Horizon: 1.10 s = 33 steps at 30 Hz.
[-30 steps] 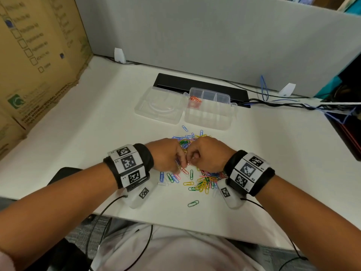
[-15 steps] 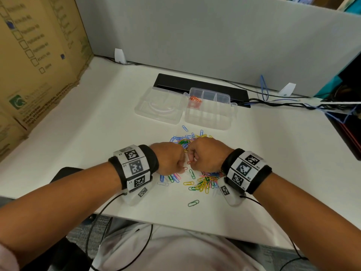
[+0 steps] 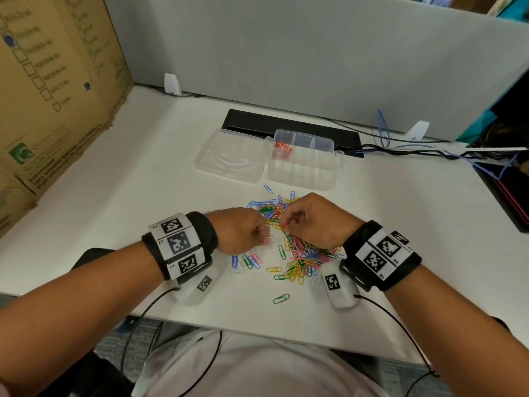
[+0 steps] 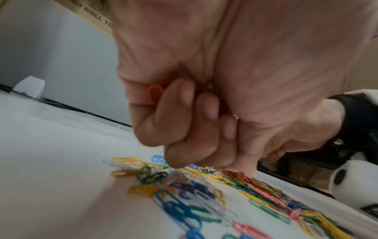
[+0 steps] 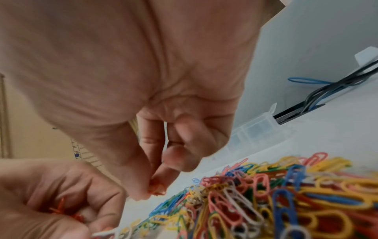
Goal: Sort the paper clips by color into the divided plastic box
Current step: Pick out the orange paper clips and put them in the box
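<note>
A heap of mixed-colour paper clips (image 3: 297, 247) lies on the white desk in front of me. My left hand (image 3: 243, 233) is curled in a fist over the heap's left edge and grips several orange clips (image 4: 155, 93) inside it. My right hand (image 3: 309, 219) hovers just right of it and pinches one orange clip (image 5: 156, 188) between thumb and forefinger. The clear divided box (image 3: 303, 164) stands behind the heap, lid (image 3: 229, 156) open to the left; orange clips (image 3: 282, 147) lie in its back-left compartment.
A cardboard box (image 3: 51, 81) lines the left side. A grey partition (image 3: 286, 53) closes the back, with a black bar (image 3: 292, 127) and cables (image 3: 429, 153) below it. A single green clip (image 3: 281, 298) lies near the front edge.
The hands were pressed together over the heap; now they have drawn apart, the right hand lifting up and to the right with an orange clip pinched.
</note>
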### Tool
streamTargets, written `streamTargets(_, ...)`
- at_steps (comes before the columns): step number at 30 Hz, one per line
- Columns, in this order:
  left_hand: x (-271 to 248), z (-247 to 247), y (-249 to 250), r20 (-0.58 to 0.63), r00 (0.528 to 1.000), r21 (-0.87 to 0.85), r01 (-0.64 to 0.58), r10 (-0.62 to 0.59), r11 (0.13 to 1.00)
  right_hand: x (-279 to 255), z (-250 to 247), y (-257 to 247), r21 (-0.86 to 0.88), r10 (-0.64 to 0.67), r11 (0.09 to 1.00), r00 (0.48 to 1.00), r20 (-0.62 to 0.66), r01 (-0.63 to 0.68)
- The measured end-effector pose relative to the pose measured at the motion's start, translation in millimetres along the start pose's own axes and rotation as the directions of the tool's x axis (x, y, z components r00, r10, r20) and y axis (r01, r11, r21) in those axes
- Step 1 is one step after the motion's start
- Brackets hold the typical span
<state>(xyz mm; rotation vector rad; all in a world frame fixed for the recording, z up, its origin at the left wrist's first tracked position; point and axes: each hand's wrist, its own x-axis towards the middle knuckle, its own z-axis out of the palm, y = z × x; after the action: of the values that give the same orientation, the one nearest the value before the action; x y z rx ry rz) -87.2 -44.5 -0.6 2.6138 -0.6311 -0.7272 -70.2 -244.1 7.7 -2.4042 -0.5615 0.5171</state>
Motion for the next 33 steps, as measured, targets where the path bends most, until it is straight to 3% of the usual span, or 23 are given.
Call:
streamTargets(8,4.2,2.9,5.2,0.063,0.996,-0.113,-0.051,0.059,0.992,-5.2,0.8,5.0,0.180,0.027,0.984,0.994,-0.104,-0.008)
streamTargets(14,8.0,-0.8,6.1,0.105,0.987,-0.380,-0.073,0.121,0.922,-10.5,-6.2,4.1,0.148,0.029,0.988,0.999,0.023,-0.032)
streamTargets(17,7.2,-0.9,1.9,0.116,0.984,-0.462,-0.069,0.138,0.884,-11.5,-14.5,7.9,0.115,0.060,0.992,0.998,0.012,-0.061)
streamTargets(21,9.3,-7.2,0.4,0.051,0.989,-0.483,-0.098,0.140,0.870,-15.0,-23.3,2.3,0.291,0.072,0.955,0.997,-0.034,-0.060)
streamTargets(26,14.7,-15.5,1.3,0.030,0.987,-0.705,-0.092,0.160,0.703,-13.0,-22.2,-5.5,0.415,0.061,0.909,0.994,-0.091,-0.018)
streamTargets(33,21.6,-18.2,6.3,0.052,0.979,-0.837,-0.066,0.199,0.543,-16.9,-27.0,-7.1,0.558,0.082,0.829,0.993,-0.084,-0.022)
